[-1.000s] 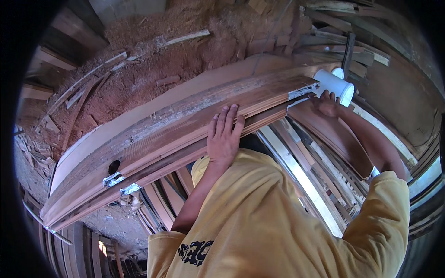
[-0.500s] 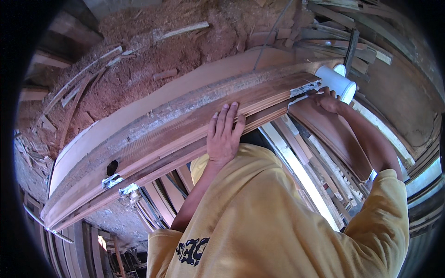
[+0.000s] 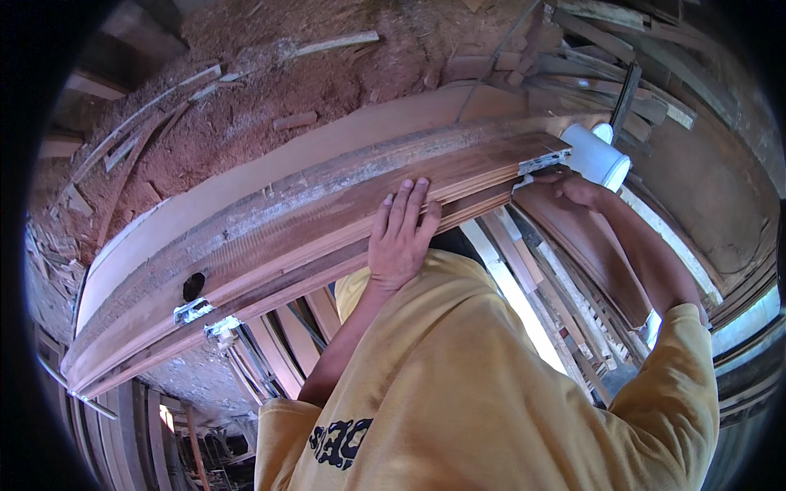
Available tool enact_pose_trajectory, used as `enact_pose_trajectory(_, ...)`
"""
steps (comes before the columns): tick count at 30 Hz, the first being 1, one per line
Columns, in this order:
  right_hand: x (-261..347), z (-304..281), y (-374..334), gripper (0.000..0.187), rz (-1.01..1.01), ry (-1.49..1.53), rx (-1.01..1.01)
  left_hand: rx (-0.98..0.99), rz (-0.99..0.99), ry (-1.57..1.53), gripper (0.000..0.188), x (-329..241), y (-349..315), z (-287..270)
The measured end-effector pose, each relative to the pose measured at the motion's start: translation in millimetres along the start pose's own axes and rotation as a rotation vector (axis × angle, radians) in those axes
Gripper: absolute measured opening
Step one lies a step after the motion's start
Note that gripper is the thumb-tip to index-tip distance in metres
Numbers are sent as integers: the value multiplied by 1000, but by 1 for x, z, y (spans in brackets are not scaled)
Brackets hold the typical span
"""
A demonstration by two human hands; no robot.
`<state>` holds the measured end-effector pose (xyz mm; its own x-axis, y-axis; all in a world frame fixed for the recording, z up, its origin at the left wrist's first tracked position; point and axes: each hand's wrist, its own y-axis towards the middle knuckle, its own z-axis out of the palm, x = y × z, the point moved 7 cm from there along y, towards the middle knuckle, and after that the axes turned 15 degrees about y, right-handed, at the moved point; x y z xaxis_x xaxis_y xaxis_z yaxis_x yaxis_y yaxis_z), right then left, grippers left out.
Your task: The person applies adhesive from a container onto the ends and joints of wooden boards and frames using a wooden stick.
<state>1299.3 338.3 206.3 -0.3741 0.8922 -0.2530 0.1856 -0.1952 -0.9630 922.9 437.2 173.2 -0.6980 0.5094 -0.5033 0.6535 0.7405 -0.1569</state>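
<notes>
My left hand [image 3: 400,241] lies flat with its fingers stretched over the upper long wooden board [image 3: 483,166]. That board has grooved edges, and a second grooved board [image 3: 483,204] runs along its near side. At the right end of the boards, my right hand [image 3: 580,190] is closed with its fingers bent. A thin whitish tip [image 3: 524,181] shows between these fingers and the board's end; what the fingers hold is too small to make out. White smeared paste [image 3: 543,161] coats the upper board's right end. More white paste [image 3: 193,311] sits in a notch near the left end.
Beneath the boards is a long worn workbench [image 3: 270,204] with a dark round hole [image 3: 193,286]. A white bucket [image 3: 596,155] stands by the right end. Stacked planks [image 3: 565,286] lie on the near right. Reddish sawdust [image 3: 344,90] and offcuts cover the floor beyond.
The right hand has moved slightly toward me at the board's end, and its whitish tip shows less. My left hand keeps its place on the board. The whole view has shifted a little.
</notes>
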Motion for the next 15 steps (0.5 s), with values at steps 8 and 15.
enact_pose_trajectory(8, 22, 23, -3, 75, 22, 96, 74, -24, 10, -12, 29, 0, -1, 1)
enact_pose_trajectory(15, 41, 44, -22, 74, 42, 10, 160, -32, -4, -17, 31, 1, -5, 0)
